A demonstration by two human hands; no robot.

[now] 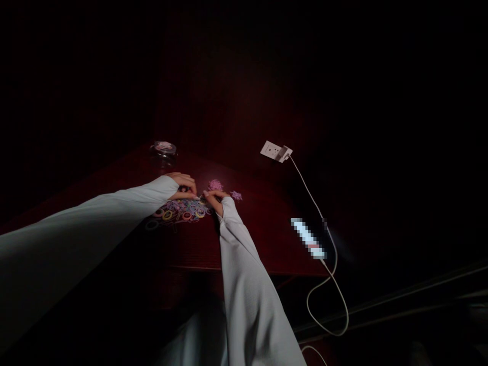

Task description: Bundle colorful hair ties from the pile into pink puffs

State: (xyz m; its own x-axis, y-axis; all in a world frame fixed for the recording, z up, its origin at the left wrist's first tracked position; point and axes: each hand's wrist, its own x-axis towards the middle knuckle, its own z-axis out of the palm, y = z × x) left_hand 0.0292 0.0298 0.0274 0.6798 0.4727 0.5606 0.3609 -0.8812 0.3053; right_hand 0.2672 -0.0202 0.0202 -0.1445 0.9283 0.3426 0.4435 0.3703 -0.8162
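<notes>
A heap of small coloured rubber bands [179, 209] lies on a dark red table [244, 239]. My left hand [184, 186] hovers just over the far edge of the heap, fingers curled in a pinch. My right hand [214, 198] meets it fingertip to fingertip at the heap's right end, also pinched. What the fingers hold is too small and dim to name. Two little clumps of pink bands [215, 184] and lilac bands [236, 195] lie just beyond my right hand. Both arms wear pale long sleeves.
A small clear jar with a patterned lid [164, 152] stands at the back left. A white wall socket with a plug [276, 151] feeds a white cable [331, 284] to a lit phone [308, 238] on the table's right. The room is very dark.
</notes>
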